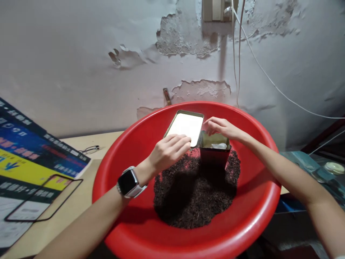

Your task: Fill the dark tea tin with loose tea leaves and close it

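Left hand (172, 148) with its grip grasping a bright-faced lid (185, 126), right hand (217, 126) at an open tin (215, 158), grip unclear, dark loose bits (194, 205) around it, red basin (185, 244)

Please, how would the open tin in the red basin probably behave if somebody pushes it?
The open tin would probably feel stiff, since its walls look flat and its rim straight. It might tilt rather than slide smoothly, because loose dark material lies about its base. It may be fairly light, as its walls look thin, though its bottom is hidden.
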Tool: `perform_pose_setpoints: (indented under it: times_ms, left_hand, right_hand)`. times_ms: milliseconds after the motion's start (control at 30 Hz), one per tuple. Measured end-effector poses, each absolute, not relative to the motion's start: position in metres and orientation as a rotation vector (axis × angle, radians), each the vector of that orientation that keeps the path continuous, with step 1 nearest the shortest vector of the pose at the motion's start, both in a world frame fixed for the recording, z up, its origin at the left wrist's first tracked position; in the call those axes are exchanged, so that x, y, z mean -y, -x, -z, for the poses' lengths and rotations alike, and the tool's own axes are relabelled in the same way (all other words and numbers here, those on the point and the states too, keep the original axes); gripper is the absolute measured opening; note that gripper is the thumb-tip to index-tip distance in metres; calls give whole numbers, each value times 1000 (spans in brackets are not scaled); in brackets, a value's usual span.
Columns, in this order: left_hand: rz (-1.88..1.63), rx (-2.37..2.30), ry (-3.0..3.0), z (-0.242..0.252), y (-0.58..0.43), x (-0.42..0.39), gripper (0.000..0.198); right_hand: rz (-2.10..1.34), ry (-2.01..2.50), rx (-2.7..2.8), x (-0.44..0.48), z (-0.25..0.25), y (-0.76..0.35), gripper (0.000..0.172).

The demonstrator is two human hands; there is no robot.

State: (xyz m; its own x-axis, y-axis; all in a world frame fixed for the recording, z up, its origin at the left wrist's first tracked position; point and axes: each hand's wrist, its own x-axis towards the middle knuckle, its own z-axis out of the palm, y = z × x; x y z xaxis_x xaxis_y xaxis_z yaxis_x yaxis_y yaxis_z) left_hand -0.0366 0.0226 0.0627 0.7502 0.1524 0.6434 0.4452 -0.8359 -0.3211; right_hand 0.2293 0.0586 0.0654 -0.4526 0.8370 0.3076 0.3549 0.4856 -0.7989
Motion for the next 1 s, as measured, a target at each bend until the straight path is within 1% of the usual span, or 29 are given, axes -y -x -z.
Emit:
perform_pose_setpoints:
  times_ms: [67, 300, 367, 467, 600, 700, 767, 867, 967, 1000]
  left_hand:
    - [770, 361, 2452, -58, 41, -28, 21]
    - [583, 270, 2479, -53, 40, -37, 19]
    - [563, 234, 2506, -50, 38, -37, 20]
    - [568, 140, 2526, -46, 35, -36, 20]
    - [623, 114, 2526, -42, 32, -34, 21]
    - [633, 259, 2566, -39, 28, -33, 38]
    - [631, 369, 2589, -31, 24, -34, 46]
    - [552, 514, 2712, -13, 17, -37, 51]
    - [420, 577, 2897, 5, 14, -42, 59]
    - [415, 581, 2937, 8, 13, -43, 59]
  right_hand:
    - [-984, 905, 1965, -52, -64, -220, 40]
    - [-1295, 870, 1665, -53, -60, -216, 52]
    - [-1348, 885, 1559, -54, -59, -216, 55]
    - [-1360, 904, 1525, -55, -56, -217, 54]
    - [-1166, 963, 1572, -55, -59, -222, 48]
    - [-959, 1059, 1393, -61, -67, -233, 41]
    - [-829, 1122, 1200, -67, -73, -243, 33]
    - [-728, 1223, 948, -78, -79, -260, 17]
    - [-659, 1388, 901, -86, -79, -276, 2]
    - [-603, 1457, 950, -87, -78, -281, 1]
